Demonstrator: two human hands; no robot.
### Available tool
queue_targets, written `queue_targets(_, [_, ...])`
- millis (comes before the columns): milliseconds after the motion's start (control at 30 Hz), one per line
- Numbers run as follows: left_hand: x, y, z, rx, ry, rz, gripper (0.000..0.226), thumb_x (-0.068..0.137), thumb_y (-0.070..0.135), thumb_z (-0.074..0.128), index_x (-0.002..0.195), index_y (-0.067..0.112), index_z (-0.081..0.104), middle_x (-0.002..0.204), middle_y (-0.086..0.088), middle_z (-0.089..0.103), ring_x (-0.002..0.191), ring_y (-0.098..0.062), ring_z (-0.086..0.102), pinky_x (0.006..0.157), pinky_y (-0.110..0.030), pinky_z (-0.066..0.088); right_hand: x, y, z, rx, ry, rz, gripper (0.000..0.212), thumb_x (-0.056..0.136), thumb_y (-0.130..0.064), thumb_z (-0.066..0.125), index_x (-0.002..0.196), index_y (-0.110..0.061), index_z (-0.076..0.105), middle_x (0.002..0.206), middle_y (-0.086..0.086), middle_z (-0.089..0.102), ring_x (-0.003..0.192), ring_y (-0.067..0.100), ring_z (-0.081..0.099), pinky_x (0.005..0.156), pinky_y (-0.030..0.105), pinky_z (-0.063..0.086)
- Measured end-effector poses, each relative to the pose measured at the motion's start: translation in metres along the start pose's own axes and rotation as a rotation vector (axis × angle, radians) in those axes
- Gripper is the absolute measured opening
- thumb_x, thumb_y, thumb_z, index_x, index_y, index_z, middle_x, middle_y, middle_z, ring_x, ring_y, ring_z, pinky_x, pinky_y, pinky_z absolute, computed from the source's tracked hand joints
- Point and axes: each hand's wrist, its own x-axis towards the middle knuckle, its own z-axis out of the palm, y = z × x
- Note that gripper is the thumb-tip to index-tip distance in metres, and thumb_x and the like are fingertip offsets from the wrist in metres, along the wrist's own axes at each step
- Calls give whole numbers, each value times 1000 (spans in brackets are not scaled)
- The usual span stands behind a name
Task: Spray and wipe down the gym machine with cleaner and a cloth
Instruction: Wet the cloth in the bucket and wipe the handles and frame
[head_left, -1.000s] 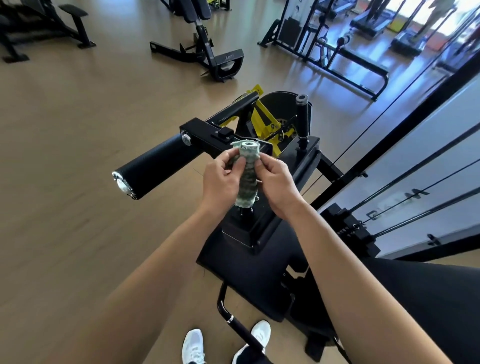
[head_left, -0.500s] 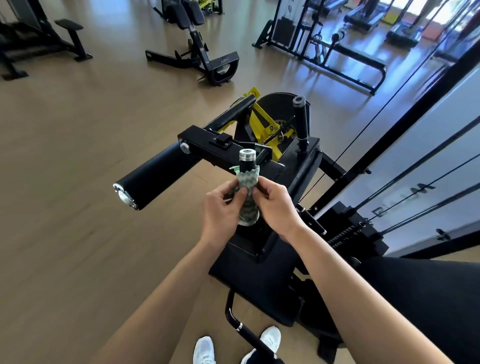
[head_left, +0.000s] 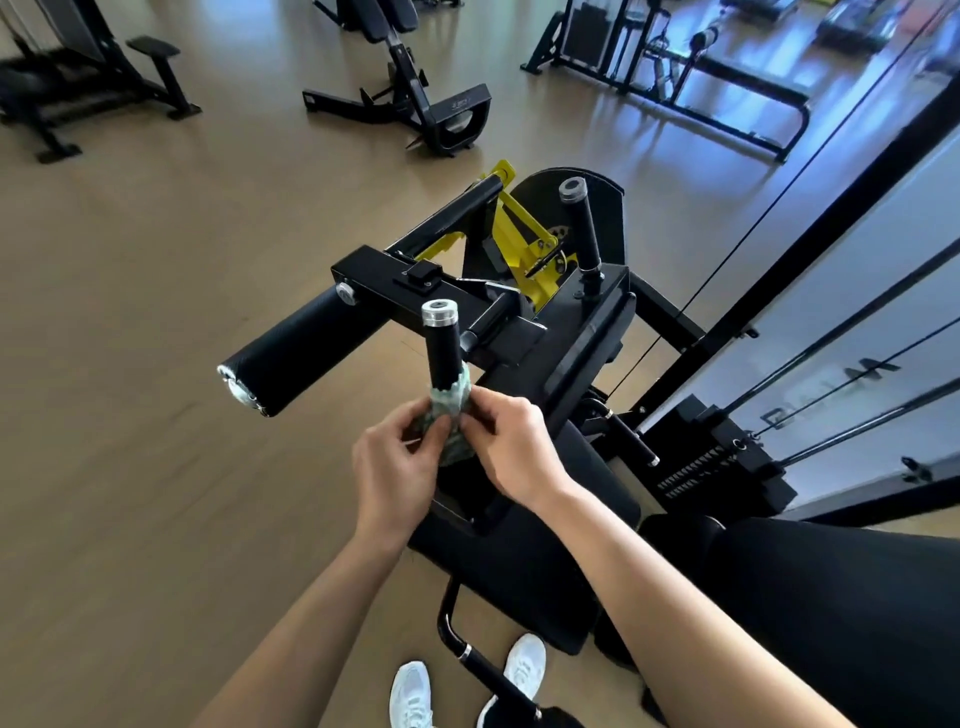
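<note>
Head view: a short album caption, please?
Left hand and right hand pinch a green cloth around a black upright handle.

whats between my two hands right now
In the head view, the green cloth lies between the left hand and the right hand. It is wrapped round the base of the upright black handle, and both hands pinch it.

cloth (head_left: 448, 413) — soft fabric | handle (head_left: 443, 351) — matt black, shiny metal cap | frame (head_left: 382, 283) glossy painted metal | floor (head_left: 130, 364) smooth wood
</note>
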Motion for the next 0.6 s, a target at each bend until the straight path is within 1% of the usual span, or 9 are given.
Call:
queue_targets(67, [-11, 1, 1, 17, 69, -34, 11, 90, 23, 79, 100, 22, 80, 88, 14, 77, 81, -4, 74, 78, -44, 64, 2, 5, -4, -25, 19, -9, 21, 94, -3, 67, 106, -16, 78, 90, -1, 79, 86, 17, 76, 83, 42, 62])
queue_targets(133, [-22, 12, 6, 20, 129, -44, 6, 86, 22, 83, 90, 24, 79, 80, 17, 76, 74, -3, 73, 72, -39, 64, -1, 6, -12, 12, 41, -5, 21, 93, -1, 69, 102, -16, 81, 86, -2, 79, 82, 16, 77, 79, 41, 63])
queue_targets(233, [-34, 31, 27, 6, 124, 16, 8, 86, 20, 84, 88, 24, 78, 78, 18, 76, 72, -4, 73, 69, -34, 62, -7, 9, -32, 221, -20, 56, 23, 94, 2, 67, 101, -14, 82, 92, -2, 81, 89, 11, 77, 82, 34, 64])
queue_targets(300, [-36, 40, 43, -28, 112, 30, 7, 88, 21, 82, 94, 18, 79, 83, 12, 77, 76, -9, 75, 72, -37, 63, -13, 11, -52, 467, -91, 127, 22, 99, 0, 63, 105, -12, 80, 100, 5, 81, 96, 18, 77, 84, 34, 62])
queue_targets(367, [-31, 49, 59, -86, 73, 9, 10, 90, 22, 79, 98, 16, 78, 88, 8, 78, 82, -12, 76, 76, -41, 63, -19, 15, -76, 706, -207, 206, 22, 103, -7, 60, 118, -11, 75, 114, 12, 78, 107, 27, 74, 89, 41, 60])
queue_targets(433, [-25, 58, 75, -99, 24, 2, 5, 92, 20, 77, 98, 20, 77, 89, 7, 78, 84, -13, 76, 78, -42, 64, -22, 25, -98, 760, -304, 196, 30, 101, -12, 64, 130, -14, 69, 124, 14, 74, 116, 34, 71, 94, 50, 59])
queue_targets(467, [-22, 63, 83, -101, -5, -1, 4, 93, 19, 76, 96, 21, 77, 90, 6, 78, 85, -13, 76, 79, -42, 63, -22, 31, -108, 746, -314, 163, 36, 97, -13, 68, 133, -15, 67, 125, 14, 73, 118, 36, 69, 97, 52, 58])
queue_targets(533, [-14, 75, 100, -128, -107, -4, 5, 96, 17, 72, 98, 17, 77, 92, 4, 79, 87, -15, 76, 83, -45, 62, -19, 40, -127, 736, -273, 107, 44, 91, -11, 73, 134, -13, 66, 125, 16, 73, 118, 38, 69, 100, 52, 56])
queue_targets(600, [0, 87, 111, -129, -217, 8, 7, 97, 16, 71, 101, 14, 77, 92, 1, 78, 87, -18, 76, 83, -48, 62, -12, 46, -145, 750, -209, 92, 43, 89, -9, 73, 132, -9, 67, 122, 17, 74, 115, 36, 71, 101, 49, 57])
